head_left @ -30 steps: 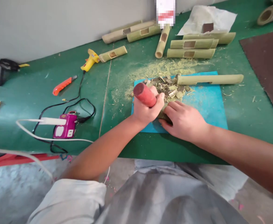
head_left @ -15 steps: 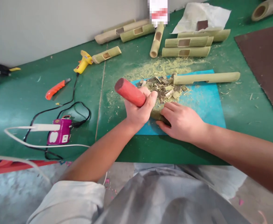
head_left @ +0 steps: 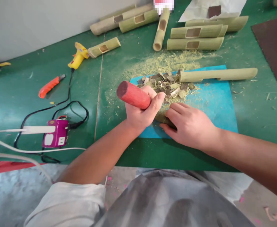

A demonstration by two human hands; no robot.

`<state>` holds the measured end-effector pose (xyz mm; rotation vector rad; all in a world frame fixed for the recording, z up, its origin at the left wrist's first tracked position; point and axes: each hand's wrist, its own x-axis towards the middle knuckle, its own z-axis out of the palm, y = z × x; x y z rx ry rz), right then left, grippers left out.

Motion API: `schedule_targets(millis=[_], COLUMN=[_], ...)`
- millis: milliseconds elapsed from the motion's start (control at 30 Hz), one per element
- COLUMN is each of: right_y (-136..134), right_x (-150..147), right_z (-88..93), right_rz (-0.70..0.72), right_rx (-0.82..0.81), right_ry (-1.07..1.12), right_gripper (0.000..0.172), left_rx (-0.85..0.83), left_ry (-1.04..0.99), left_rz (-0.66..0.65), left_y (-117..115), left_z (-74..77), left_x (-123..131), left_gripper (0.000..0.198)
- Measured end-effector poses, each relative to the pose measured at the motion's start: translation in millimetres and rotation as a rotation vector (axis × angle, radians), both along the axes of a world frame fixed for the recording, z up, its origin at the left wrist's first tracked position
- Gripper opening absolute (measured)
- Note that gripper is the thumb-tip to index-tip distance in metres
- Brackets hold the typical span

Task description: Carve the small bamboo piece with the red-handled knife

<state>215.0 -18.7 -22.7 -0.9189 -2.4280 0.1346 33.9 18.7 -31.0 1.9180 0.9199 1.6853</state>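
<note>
The left hand [head_left: 139, 114] has its fingers clamped round a smooth, cylindrical red handle [head_left: 134, 95]; the right hand [head_left: 192, 125] clamps its fingers on a rounded piece [head_left: 162, 118], probably bamboo, near jagged chips [head_left: 170, 85].

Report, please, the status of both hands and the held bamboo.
Left hand gripping red handle. Right hand holding bamboo piece over blue sheet. Loose chips just beyond.

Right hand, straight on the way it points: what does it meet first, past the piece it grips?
Past the dull green rounded piece in its grip, the right hand would most likely meet the left hand, closed around a red cylindrical handle. Depth is unclear; it might pass underneath.
</note>
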Motion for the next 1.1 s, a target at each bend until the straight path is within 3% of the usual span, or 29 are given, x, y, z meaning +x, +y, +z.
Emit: schedule_targets(millis=[267, 433, 633, 767, 1100], right_y=[0, 2, 5, 4, 2], right_x=[0, 0, 2, 2, 1], right_z=[-0.4, -2.9, 0.0, 2.6, 2.8], right_rz=[-0.01, 0.026, 0.034, 0.006, 0.006], right_rx=[0.017, -0.055, -0.207, -0.228, -0.18], right_ry=[0.021, 0.028, 0.006, -0.016, -0.036], right_gripper=[0.023, 0.028, 0.024, 0.021, 0.022], left_rx=[0.047, 0.111, 0.079, -0.013, -0.043], left_ry=[0.123, 0.223, 0.014, -0.002, 0.042], left_rz=[0.053, 0.032, 0.079, 0.083, 0.067], left_y=[-3, 0, -4, -3, -3], left_z=[1.7, -1.1, -11.6, -9.3, -7.6], left_x=[-2, -1, 1, 1, 0], left_gripper=[0.042, 0.047, 0.052, 0.05, 0.048])
